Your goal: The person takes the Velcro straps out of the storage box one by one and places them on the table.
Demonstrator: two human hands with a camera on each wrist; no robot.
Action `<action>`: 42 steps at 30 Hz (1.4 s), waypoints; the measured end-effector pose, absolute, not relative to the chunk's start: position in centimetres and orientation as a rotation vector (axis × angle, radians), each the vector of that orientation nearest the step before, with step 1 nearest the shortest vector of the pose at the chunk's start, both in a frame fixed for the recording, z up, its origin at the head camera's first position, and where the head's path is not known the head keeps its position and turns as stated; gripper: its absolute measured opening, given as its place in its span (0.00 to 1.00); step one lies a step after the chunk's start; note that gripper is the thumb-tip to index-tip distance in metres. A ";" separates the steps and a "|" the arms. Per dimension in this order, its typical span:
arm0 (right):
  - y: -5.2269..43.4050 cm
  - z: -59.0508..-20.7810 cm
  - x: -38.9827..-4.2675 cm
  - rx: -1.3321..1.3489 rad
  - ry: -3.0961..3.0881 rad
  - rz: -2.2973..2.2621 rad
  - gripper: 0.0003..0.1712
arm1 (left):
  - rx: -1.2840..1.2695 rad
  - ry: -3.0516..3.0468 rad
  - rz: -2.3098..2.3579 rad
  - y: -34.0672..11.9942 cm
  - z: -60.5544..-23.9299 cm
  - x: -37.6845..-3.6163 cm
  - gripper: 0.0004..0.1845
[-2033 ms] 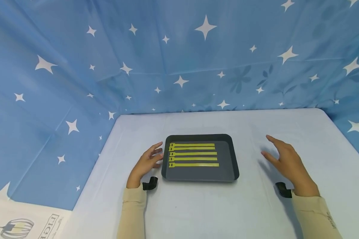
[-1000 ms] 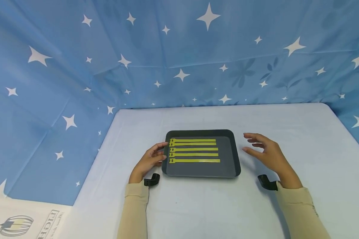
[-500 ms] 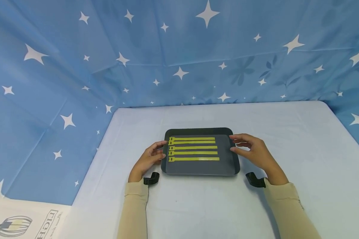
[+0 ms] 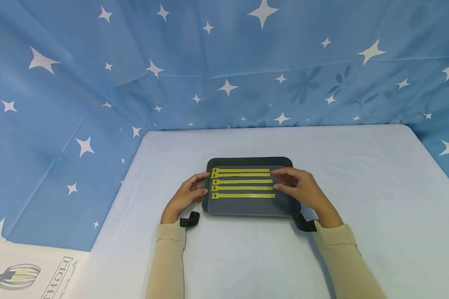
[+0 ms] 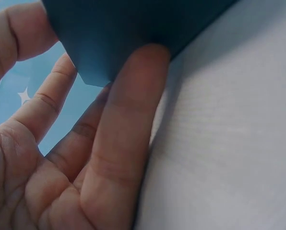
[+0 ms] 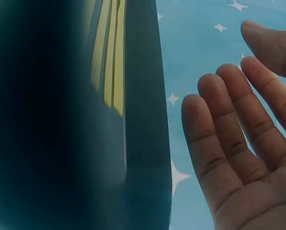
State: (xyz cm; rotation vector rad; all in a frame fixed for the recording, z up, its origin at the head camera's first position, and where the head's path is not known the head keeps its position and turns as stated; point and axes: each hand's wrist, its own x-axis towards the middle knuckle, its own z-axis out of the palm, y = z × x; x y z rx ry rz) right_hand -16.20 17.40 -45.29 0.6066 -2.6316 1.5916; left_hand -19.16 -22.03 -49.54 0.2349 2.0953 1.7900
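Several yellow hook-and-loop cable ties (image 4: pixel 243 181) lie side by side in a dark grey tray (image 4: pixel 247 211), their slotted heads to the left. At the tray's left end, my left hand (image 4: pixel 185 195) touches the rim and outer wall with its fingers loosely extended. The left wrist view has one finger (image 5: pixel 128 120) against the tray's wall (image 5: pixel 133 28). Over the tray's right part is my right hand (image 4: pixel 301 189), thumb and fingers apart near the plain ends of the ties. In the right wrist view its fingers (image 6: pixel 229 129) are relaxed with nothing between them.
A white cloth covers the table (image 4: pixel 247 257). A blue curtain (image 4: pixel 187 54) with white stars hangs behind it and to the left. Printed fabric (image 4: pixel 26 274) shows at bottom left. Black wrist cameras (image 4: pixel 190 219) sit at both cuffs.
My right hand has moved left from the bare table, past the tray's right rim, to above the tie ends. My left hand has shifted slightly right onto the tray's edge.
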 end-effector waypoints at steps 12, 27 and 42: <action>15.5 -45.9 -16.3 0.643 -2.635 1.688 0.22 | 0.207 2.093 1.798 -21.9 -49.4 -19.2 0.32; 13.5 -47.2 -16.3 0.573 -2.750 1.580 0.20 | 0.219 2.094 1.801 -21.9 -49.7 -19.4 0.33; 11.1 -48.2 -16.5 0.436 -2.856 1.484 0.11 | 0.194 2.106 1.784 -21.9 -49.7 -19.6 0.33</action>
